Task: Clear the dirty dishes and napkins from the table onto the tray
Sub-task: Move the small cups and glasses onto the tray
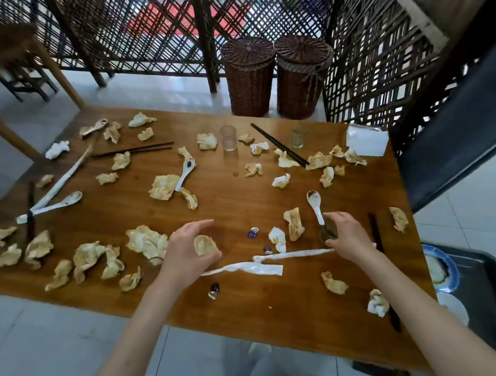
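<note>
Lattice screens and two wicker baskets (pixel 276 75) stand behind a wooden table (pixel 241 199) strewn with crumpled napkins, spoons, chopsticks and glasses. The left hand (pixel 187 253) curls round a stained napkin (pixel 205 244), while the right hand (pixel 347 234) grips a small glass (pixel 328 232) beside a white spoon (pixel 315 206), likely so both go together. The tray (pixel 484 288), already bearing a plate, waits at the table's right edge.
</note>
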Action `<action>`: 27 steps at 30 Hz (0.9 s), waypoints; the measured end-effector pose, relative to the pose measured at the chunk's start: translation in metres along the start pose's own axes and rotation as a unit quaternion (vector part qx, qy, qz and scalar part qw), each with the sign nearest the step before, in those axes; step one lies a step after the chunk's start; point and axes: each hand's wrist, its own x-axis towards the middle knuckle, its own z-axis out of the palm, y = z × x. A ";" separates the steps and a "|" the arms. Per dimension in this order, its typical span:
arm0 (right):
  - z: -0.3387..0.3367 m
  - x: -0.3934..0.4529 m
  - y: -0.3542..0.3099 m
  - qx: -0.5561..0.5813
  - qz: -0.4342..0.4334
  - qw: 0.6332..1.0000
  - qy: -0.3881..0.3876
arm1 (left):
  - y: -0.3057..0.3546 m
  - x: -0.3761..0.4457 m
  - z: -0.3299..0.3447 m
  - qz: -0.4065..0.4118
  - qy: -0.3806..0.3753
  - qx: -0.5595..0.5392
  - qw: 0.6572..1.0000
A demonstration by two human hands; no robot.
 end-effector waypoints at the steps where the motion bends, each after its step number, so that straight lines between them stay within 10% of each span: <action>1: 0.000 0.001 0.002 0.004 0.008 1.000 -0.006 | -0.002 0.003 -0.001 0.002 -0.003 0.001 1.000; 27: 0.016 -0.024 -0.153 0.070 -0.048 0.996 0.038 | -0.127 0.010 -0.050 -0.027 -0.151 0.050 0.987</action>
